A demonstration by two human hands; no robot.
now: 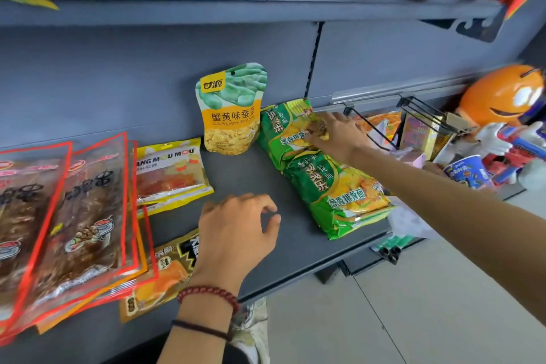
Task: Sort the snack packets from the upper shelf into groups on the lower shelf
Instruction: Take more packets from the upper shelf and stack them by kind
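Right hand (339,134) on green packets (342,189), lower shelf (236,174)

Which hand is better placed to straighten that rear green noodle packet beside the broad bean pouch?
Right. The right hand lies on the rear green noodle packet; the left hand hovers empty over the lower shelf, farther away.

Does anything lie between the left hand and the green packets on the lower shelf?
Nothing visible. Only bare shelf separates the left hand from the near green packet. The right hand touches the far green packet.
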